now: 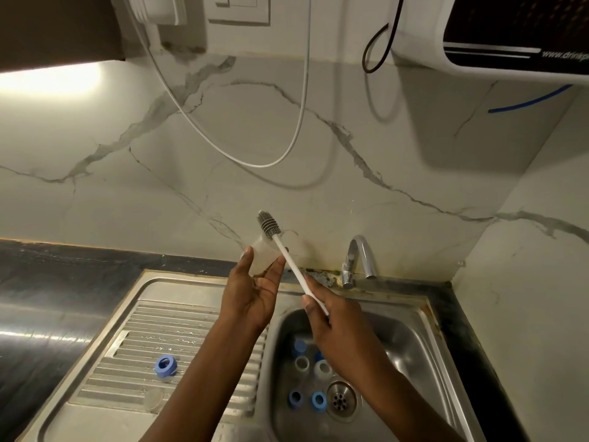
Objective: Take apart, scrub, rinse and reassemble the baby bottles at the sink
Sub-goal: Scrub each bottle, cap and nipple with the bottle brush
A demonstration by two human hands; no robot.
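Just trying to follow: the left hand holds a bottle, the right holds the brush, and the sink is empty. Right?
Not empty: the head view shows blue rings and clear parts lying in the sink by the drain. The left hand does hold the bottle, the right hand the brush.

Only a partial web address, "www.drinkp", cut off by the frame edge, is printed on the wall-mounted water purifier point(516, 33).

Bottle parts point(322, 368) lie in the basin point(404, 339) (beside the drain point(340, 400)), a ring point(165, 365) on the drainboard point(178, 317).
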